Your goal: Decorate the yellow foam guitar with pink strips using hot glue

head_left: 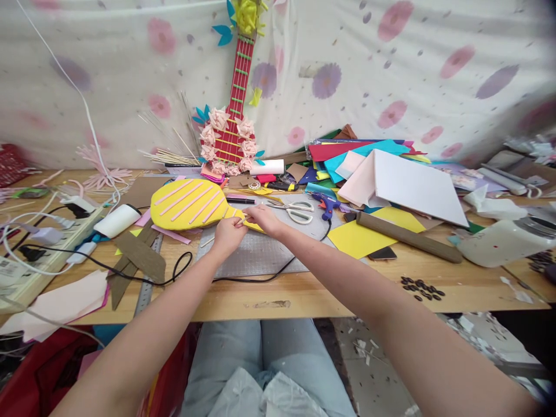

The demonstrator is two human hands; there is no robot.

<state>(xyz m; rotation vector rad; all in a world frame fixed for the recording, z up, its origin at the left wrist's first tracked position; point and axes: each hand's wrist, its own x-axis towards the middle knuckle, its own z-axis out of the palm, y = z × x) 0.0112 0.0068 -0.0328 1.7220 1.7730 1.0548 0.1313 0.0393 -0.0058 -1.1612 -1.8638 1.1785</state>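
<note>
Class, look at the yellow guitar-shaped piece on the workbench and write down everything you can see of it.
The yellow guitar-shaped piece looks cut from craft foam: a rounded, paddle-like body with pale pink strips laid across its face like strings. It lies flat on the wooden table, its narrow end pointing right onto the grey cutting mat. The left hand and right hand meet at that narrow end, fingers pinching there. A white roll lies just to its left.

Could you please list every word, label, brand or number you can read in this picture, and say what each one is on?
No text here can be read.
Steel ruler: graduation marks show, but the numbers are too small to read.
Power strip: its small printed label is blurred.
Yellow foam guitar shape, held at its neck by the left hand and right hand: pink strips only, no writing.
</note>
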